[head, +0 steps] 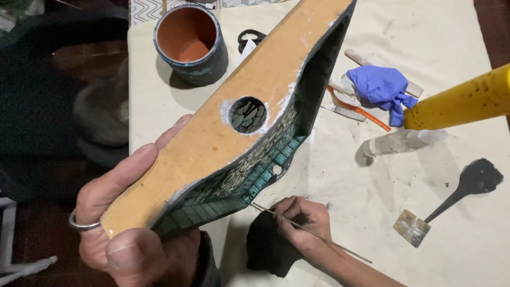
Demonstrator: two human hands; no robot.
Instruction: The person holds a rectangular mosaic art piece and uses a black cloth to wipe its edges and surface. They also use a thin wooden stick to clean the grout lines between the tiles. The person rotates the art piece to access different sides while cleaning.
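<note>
Two hands in view, both busy. Left hand (pixel 125 212) at 7 o'clock, ring on one finger, fingers and thumb clamped round the near end of a wavy wooden piece (pixel 234 114). The piece is tilted up on edge, running from 7 toward 1 o'clock: tan, smooth bare back with a round hole (pixel 247 115) showing cracked dark tiles through it, white smears round the hole and along the rim, teal and dark mosaic tiles (pixel 244 178) on the curved side wall. Right hand (pixel 303 220) at 5 o'clock, fingers pinched shut on a thin metal pick (pixel 313 234), tip touching the mosaic edge. Dark cloth lump (pixel 268 247) just under that hand.

Surface: cream cloth table cover (pixel 372 196), creased, flecked with dark crumbs. At 4 o'clock a black-handled scraper (pixel 457 196) with a square metal blade, lying flat. At 3 o'clock a clear plastic bottle (pixel 398 142) on its side; a yellow tube (pixel 459 103) juts in from the right edge above it. Farther, at 2 o'clock, a crumpled blue glove (pixel 380 87) on an orange-handled brush (pixel 366 114) and pale sticks. At 12 o'clock black scissors (pixel 249 37) partly hidden by the piece; at 11 a round pot (pixel 190 42), orange inside, dark green outside. Left of the table: dark, blurry floor, can't tell more.
</note>
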